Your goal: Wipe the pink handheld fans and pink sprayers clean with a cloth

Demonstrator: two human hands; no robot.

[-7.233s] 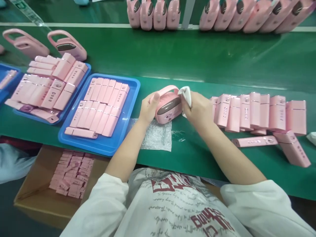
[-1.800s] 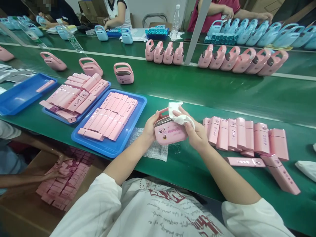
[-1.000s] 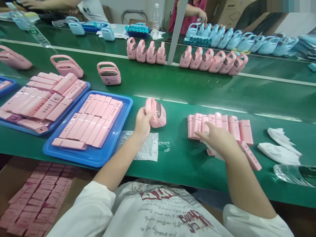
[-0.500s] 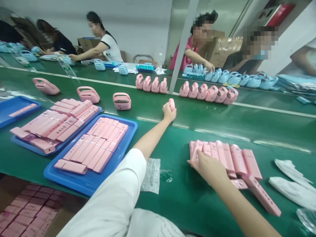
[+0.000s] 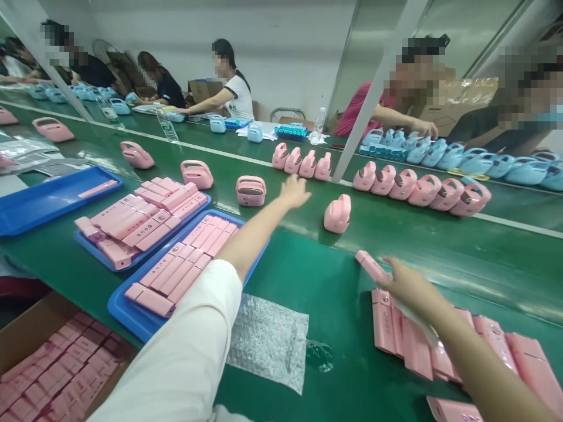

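Note:
My left hand (image 5: 294, 192) is stretched out over the green belt with its fingers apart and nothing held. To its right stands a pink handled speaker-like device (image 5: 338, 214), apart from the fingers. Another pink device with a dark oval front (image 5: 250, 191) stands to its left. My right hand (image 5: 411, 290) pinches a slim pink bar-shaped casing (image 5: 370, 265), lifted at a slant. Under that hand and forearm lie several more pink casings (image 5: 416, 346) side by side on the table, partly hidden by the arm.
Blue trays (image 5: 115, 305) of pink casings sit to the left, above a carton (image 5: 26, 319) of more. Bubble wrap (image 5: 270, 340) lies in front of me. Pink devices (image 5: 404, 184) line the belt's far side. Co-workers (image 5: 235, 94) sit opposite, behind a metal post (image 5: 373, 88).
My left hand has let go of the pink device and moved left of it. My right hand has lifted a pink casing from the row. The view has turned left.

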